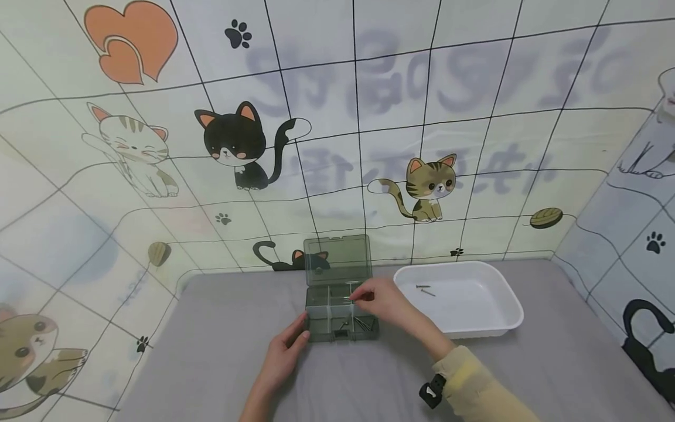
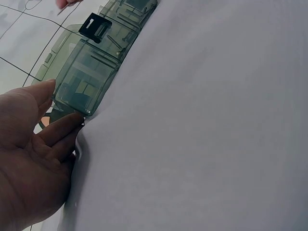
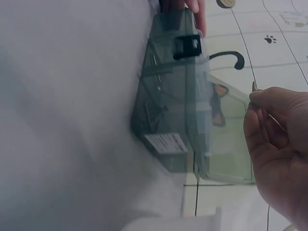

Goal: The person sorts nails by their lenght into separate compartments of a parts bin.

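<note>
A translucent grey-green compartment box (image 1: 317,325) stands on the grey cloth, its hinged lid (image 1: 337,261) raised at the back. My left hand (image 1: 282,354) touches the box's left end with fairly straight fingers, as the left wrist view also shows. Between thumb and fingertips, my right hand (image 1: 382,299) pinches a small brass-coloured screw (image 3: 254,87) over the box's right half. Several screws (image 1: 364,323) lie in the front right compartment, and a screw (image 2: 115,42) shows through the front wall beside the black latch (image 2: 95,27).
To the right of the box is a white tray (image 1: 514,313) with two loose screws (image 1: 428,292) in it. A cat-printed curtain (image 1: 327,205) hangs close behind the box and tray. The right wrist wears a black strap (image 1: 433,391) below a yellow sleeve (image 1: 474,381).
</note>
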`<state>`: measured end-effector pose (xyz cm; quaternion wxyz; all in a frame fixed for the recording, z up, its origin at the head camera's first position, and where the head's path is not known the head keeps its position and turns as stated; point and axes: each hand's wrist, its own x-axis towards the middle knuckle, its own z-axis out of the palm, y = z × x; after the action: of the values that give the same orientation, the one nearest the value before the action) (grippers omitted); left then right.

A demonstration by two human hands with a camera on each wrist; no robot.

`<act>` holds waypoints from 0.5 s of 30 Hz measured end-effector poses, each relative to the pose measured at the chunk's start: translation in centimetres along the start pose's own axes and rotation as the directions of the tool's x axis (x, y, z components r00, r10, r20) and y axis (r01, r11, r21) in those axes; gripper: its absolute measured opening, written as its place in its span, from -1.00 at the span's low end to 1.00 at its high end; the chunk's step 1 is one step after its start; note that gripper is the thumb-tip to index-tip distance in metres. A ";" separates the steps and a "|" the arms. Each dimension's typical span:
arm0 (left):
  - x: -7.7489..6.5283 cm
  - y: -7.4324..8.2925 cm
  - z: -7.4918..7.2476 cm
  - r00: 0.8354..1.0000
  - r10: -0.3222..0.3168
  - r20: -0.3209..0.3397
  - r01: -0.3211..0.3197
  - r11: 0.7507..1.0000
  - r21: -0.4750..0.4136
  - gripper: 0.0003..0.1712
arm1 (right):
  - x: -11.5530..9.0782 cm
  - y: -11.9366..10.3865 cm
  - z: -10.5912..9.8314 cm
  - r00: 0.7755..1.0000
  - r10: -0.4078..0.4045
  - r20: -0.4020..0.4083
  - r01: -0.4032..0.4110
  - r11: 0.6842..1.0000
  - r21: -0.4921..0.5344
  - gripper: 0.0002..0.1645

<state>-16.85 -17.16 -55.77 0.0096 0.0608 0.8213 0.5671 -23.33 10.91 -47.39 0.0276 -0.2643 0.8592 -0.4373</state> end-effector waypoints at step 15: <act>-0.1 0.3 -0.1 1.000 -0.013 -0.003 0.013 1.000 -0.028 -0.45 | 0.5 -0.4 3.0 0.999 -0.017 0.040 0.017 1.000 0.019 -0.85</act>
<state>-16.75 -17.12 -55.48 0.0128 0.0545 0.8136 0.5787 -22.72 8.29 -48.89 0.0437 -0.2802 0.8521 -0.4400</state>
